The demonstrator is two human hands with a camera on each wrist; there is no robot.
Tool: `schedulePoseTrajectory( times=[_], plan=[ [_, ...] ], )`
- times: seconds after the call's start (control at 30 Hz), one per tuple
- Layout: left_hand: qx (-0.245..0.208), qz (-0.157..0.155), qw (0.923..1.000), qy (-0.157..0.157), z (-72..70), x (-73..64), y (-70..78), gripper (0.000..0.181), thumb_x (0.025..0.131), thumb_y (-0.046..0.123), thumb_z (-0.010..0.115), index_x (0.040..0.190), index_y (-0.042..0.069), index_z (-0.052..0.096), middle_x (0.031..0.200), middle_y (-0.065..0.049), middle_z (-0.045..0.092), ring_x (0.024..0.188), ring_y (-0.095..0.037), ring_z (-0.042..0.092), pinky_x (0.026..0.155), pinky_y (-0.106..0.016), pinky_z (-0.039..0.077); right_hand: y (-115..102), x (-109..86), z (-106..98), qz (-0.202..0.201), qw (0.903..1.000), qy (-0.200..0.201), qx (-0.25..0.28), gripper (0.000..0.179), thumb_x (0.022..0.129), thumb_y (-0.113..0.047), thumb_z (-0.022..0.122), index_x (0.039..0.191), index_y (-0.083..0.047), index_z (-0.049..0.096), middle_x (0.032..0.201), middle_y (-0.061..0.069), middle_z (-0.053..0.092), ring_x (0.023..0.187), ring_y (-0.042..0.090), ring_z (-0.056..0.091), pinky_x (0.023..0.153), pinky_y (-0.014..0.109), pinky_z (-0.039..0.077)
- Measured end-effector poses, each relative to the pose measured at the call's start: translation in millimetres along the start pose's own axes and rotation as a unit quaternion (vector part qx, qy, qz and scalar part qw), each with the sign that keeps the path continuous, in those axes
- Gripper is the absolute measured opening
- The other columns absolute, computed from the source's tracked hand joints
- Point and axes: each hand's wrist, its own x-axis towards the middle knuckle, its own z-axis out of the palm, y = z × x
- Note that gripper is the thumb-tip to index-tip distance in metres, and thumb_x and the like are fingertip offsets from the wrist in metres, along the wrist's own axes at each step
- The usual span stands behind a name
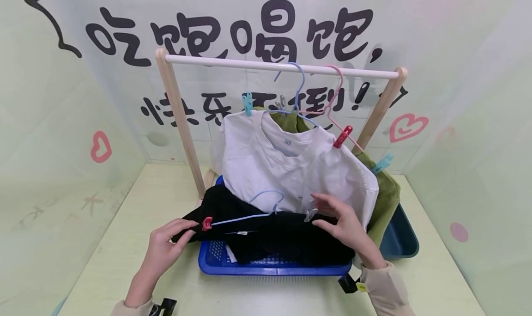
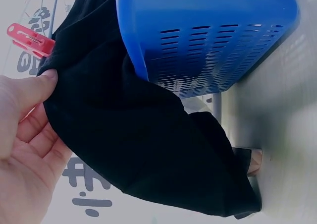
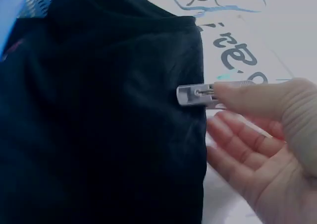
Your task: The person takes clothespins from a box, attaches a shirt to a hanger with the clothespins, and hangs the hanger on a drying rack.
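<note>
A black garment (image 1: 291,235) with a small white label lies across a blue basket (image 1: 274,270). Along its top edge runs a light blue hanger (image 1: 243,219), its hook pointing up. At one end, a red clothespin (image 1: 207,223) grips the cloth; towards the other, a clear clothespin (image 3: 190,95) sits on the garment's edge. My left hand (image 1: 168,242) pinches the black cloth beside the red clothespin, thumb in front. My right hand (image 1: 342,219) surrounds the clear clothespin with thumb and fingers spread apart; in the right wrist view the thumb overlaps its tail.
Behind, a white T-shirt (image 1: 274,168) and a green garment (image 1: 388,191) hang on hangers from a rack's white rail (image 1: 232,63), held with clothespins. A dark teal bin (image 1: 401,237) stands at the right, partly under the green garment. Printed curtains surround the table (image 1: 137,214).
</note>
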Motion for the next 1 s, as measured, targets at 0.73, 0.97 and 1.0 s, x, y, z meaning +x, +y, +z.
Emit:
schedulePoseTrajectory(
  times=[0.73,0.97,1.0],
  plan=[
    [0.002,0.035,0.9993,0.015,-7.8,23.7,-0.6,0.019,0.074,-0.012,0.07,0.091,-0.002,0.07,0.084,-0.011,0.068,0.081,-0.01,0.063,0.078,-0.01,0.046,-10,-2.6,-9,-0.078,0.9823,0.058,-0.16,0.028,0.065,0.013,0.073,0.084,-0.007,0.066,0.082,0.002,0.066,0.073,0.014,0.061,0.067,0.017,0.047],
    [0.008,0.067,0.9973,0.029,-11.7,58.8,2.7,0.041,0.057,-0.027,0.068,0.09,-0.003,0.07,0.082,-0.014,0.068,0.084,-0.006,0.061,0.081,-0.01,0.044,-32,7.2,-25,-0.098,0.9762,0.098,-0.167,0.003,0.083,-0.007,0.066,0.085,-0.004,0.066,0.079,0.005,0.065,0.072,0.017,0.059,0.069,0.015,0.046],
    [0.008,0.071,0.997,0.029,-12.0,64.1,4.1,0.04,0.057,-0.027,0.068,0.089,-0.003,0.07,0.083,-0.014,0.068,0.084,-0.007,0.061,0.081,-0.011,0.044,-34,8.5,-26,-0.102,0.9743,0.103,-0.172,0.009,0.086,-0.012,0.063,0.085,-0.004,0.065,0.079,0.005,0.064,0.071,0.017,0.058,0.069,0.014,0.046]
  ],
)
